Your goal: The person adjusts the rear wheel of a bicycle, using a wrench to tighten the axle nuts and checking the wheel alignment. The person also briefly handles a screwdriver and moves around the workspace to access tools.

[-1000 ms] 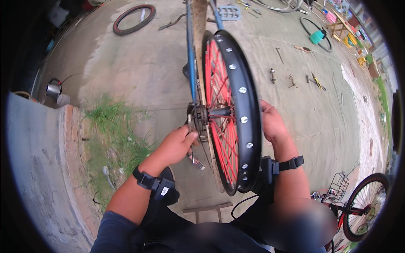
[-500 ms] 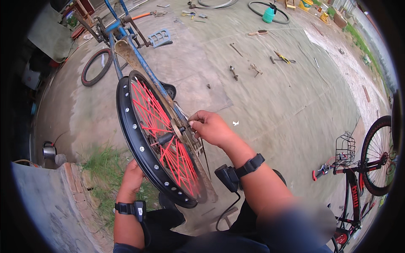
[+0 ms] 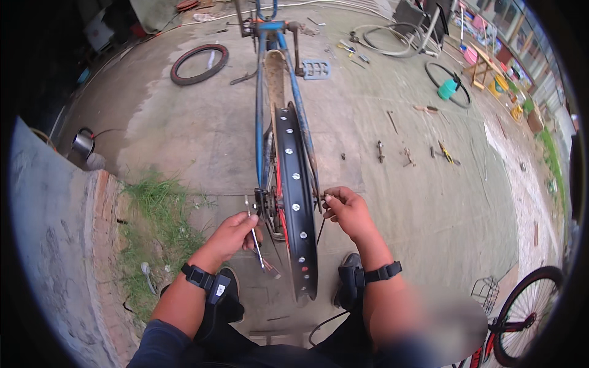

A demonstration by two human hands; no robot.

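Observation:
A blue, rust-marked bicycle frame [image 3: 261,135] lies lengthwise before me, with a black rim [image 3: 296,214] with red spokes set in its rear end. My left hand [image 3: 239,233] is closed around a silver wrench [image 3: 257,248], left of the hub. A bundle of metal pieces [image 3: 273,270] hangs below it. My right hand [image 3: 343,211] pinches at the right axle end [image 3: 324,200], where a small part at my fingertips is too small to make out.
Tools [image 3: 448,156] and small metal parts [image 3: 380,151] lie on the ground to the right. A loose tyre [image 3: 179,67] lies back left, a teal sprayer [image 3: 448,89] back right. A low brick-edged wall [image 3: 92,239] and grass border my left; another bicycle [image 3: 521,313] stands lower right.
The view has swung back from the frame's right side, so the wheel now appears upright and centred. My left hand has come out from behind the rim with the wrench; my right hand remains at the axle.

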